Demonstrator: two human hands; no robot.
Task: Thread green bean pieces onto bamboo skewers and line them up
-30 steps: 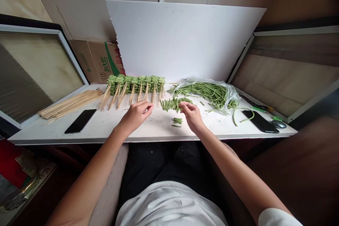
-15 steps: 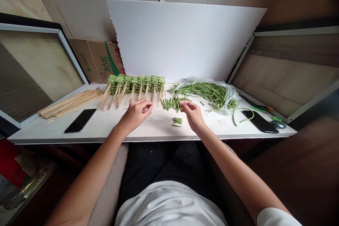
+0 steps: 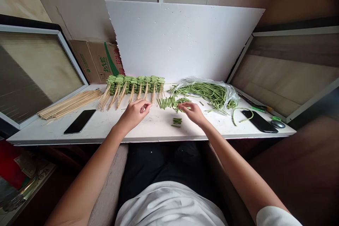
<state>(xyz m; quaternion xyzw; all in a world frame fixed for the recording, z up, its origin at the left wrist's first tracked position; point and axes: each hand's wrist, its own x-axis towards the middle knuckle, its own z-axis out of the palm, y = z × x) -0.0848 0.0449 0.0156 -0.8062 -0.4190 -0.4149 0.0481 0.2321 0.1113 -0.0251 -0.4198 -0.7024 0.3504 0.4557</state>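
Note:
My left hand is closed in a pinch on a thin bamboo skewer. Threaded side by side along the skewer are several short pieces of green bean. My right hand is just right of the skewer's far end, its fingers stretched out and a little apart by a small pile of cut bean pieces; the fingertips partly cover that pile. Nearer the table edge lie a few more cut pieces.
Finished bean skewers are stacked at the back, with bare skewers to their left. A plastic bag of long beans lies back right. Phones rest at both sides of the white table. A foam board stands behind.
My right hand has let go of the threaded beans and shifted slightly right, uncovering part of the pile. The skewer in my left hand has moved slightly left.

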